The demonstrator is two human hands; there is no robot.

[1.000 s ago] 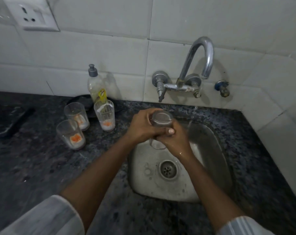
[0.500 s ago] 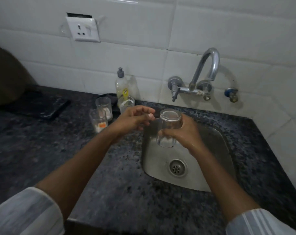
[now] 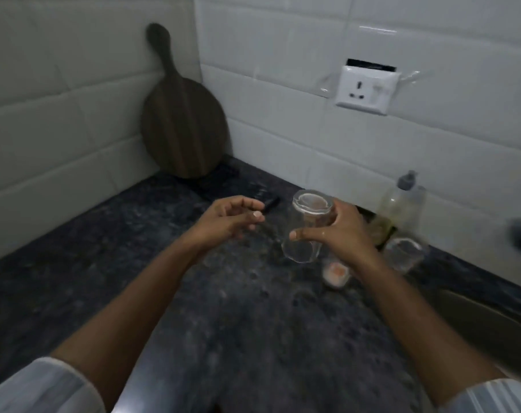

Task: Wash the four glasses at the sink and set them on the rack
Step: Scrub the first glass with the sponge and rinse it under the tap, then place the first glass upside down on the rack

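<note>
Right hand (image 3: 339, 231) gripping upturned glass (image 3: 308, 225), left hand (image 3: 228, 220) loosely curled, holding nothing

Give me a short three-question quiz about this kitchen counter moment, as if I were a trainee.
1. True or false: the left hand grips the glass.
2. The held glass is: A) upright, B) upside down, C) lying on the counter.
3. What leans in the tiled corner?

Key:
1. False; the right hand holds it, and the left holds nothing.
2. B.
3. A round wooden board with a handle.
</note>
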